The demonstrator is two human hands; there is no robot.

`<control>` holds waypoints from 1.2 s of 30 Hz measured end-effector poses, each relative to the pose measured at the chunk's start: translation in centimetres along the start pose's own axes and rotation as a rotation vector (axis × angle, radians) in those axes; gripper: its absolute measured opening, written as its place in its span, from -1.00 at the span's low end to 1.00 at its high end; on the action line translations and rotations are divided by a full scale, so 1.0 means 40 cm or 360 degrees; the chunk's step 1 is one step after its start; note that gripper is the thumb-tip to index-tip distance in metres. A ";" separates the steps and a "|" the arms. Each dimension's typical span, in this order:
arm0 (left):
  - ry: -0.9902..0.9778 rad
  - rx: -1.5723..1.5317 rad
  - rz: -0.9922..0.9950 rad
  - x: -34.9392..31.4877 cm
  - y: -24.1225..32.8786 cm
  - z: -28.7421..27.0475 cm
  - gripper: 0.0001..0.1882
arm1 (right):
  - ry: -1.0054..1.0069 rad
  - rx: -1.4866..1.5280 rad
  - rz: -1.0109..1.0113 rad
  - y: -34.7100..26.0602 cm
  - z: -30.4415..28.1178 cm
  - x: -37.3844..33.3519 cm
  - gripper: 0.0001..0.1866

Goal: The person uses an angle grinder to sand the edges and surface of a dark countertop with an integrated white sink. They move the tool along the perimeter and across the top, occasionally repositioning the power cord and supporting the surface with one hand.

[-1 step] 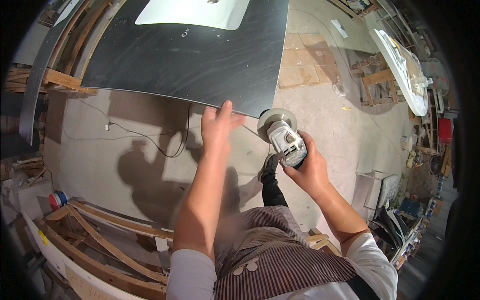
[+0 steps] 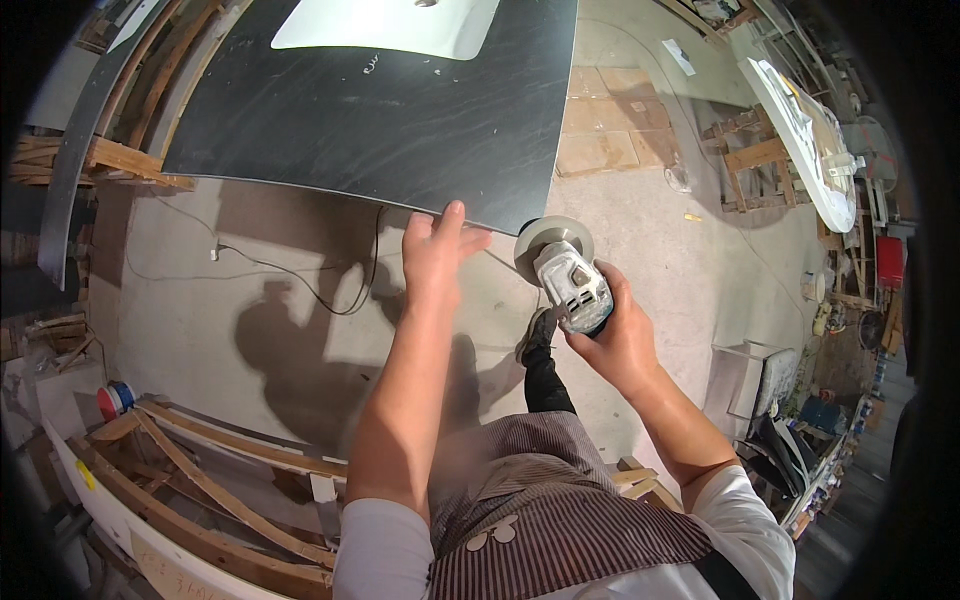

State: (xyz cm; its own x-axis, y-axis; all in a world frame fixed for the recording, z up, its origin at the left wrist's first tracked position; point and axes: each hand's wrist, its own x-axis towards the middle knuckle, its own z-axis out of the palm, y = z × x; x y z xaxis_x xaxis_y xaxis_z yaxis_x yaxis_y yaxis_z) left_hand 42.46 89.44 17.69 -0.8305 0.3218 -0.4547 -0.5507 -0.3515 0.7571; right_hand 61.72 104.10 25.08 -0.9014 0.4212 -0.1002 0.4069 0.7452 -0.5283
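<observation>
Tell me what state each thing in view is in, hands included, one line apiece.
Dark slab: lying flat, pale writing on top
White basin: set in the slab, partly out of frame
Angle grinder: held, disc at the slab's near right corner; whether spinning, unclear
Left hand: open, fingers apart, at the slab's near edge
Right hand: closed around the grinder
Black cable: loosely curved on the floor
Tan sheets: flat on the floor

free room over the floor (image 2: 180,330) left of the left forearm (image 2: 400,400), dark slab (image 2: 380,130) ahead, grinder (image 2: 578,292) blocking its near right corner
</observation>
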 end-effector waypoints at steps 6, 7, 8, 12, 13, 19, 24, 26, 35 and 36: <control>-0.0007 0.0002 0.0005 0.001 -0.001 0.005 -0.65 | 0.0000 -0.0044 -0.0033 -0.005 0.006 0.001 -0.08; -0.0002 0.0004 0.0003 0.002 -0.002 0.005 -0.65 | 0.0002 -0.0048 -0.0047 -0.006 0.008 0.001 -0.08; 0.0000 0.0010 0.0002 0.002 -0.002 0.005 -0.64 | 0.0013 -0.0053 -0.0053 -0.007 0.009 0.001 -0.08; 0.0001 0.0005 0.0013 0.006 -0.002 0.002 -0.63 | 0.0034 -0.0076 -0.0065 -0.012 0.015 0.000 -0.08; -0.0004 -0.0004 0.0022 0.007 -0.003 0.001 -0.63 | 0.0040 -0.0075 -0.0068 -0.013 0.016 0.000 -0.08; 0.0018 -0.0015 0.0037 0.010 -0.008 -0.002 -0.62 | 0.0014 -0.0059 -0.0013 -0.012 0.016 -0.001 -0.07; -0.0014 -0.0037 0.0047 0.005 -0.001 -0.002 -0.63 | 0.0008 -0.0047 0.0031 -0.001 0.013 -0.002 -0.08; 0.0030 -0.0015 0.0018 0.003 0.003 0.001 -0.64 | -0.0015 -0.0013 0.0056 0.005 0.010 -0.002 -0.08; 0.0036 0.0023 -0.0028 0.000 0.019 -0.012 -0.67 | -0.0020 0.0307 0.0177 0.051 0.015 0.013 -0.09; 0.0032 0.0027 -0.0032 0.001 0.019 -0.013 -0.67 | -0.0010 0.0376 0.0183 0.059 0.011 0.018 -0.09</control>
State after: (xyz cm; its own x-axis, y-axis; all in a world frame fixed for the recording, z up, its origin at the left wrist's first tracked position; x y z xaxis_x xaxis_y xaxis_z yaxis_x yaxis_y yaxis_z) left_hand 41.97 88.72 18.02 -0.8208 0.3111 -0.4790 -0.5660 -0.3302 0.7554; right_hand 61.97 105.91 23.39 -0.8524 0.4924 -0.1758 0.4616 0.5509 -0.6952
